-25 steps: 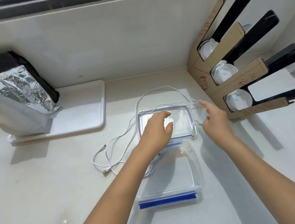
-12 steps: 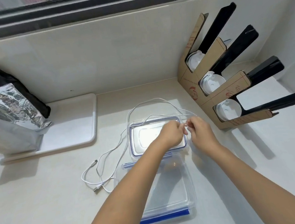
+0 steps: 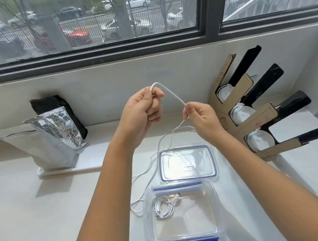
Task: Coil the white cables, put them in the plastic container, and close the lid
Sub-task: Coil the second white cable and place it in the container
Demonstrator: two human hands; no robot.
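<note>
Both the left hand point(image 3: 143, 110) and right hand point(image 3: 200, 116) pinch the white cable point(image 3: 171, 94) above the lid point(image 3: 186, 162); its trailing slack may snag there, dragging it against the plastic container point(image 3: 183, 214) nearer

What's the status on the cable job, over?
Left hand and right hand both pinching the loose white cable, raised. One coiled cable already in the container. Lid off, nothing blocking.
</note>
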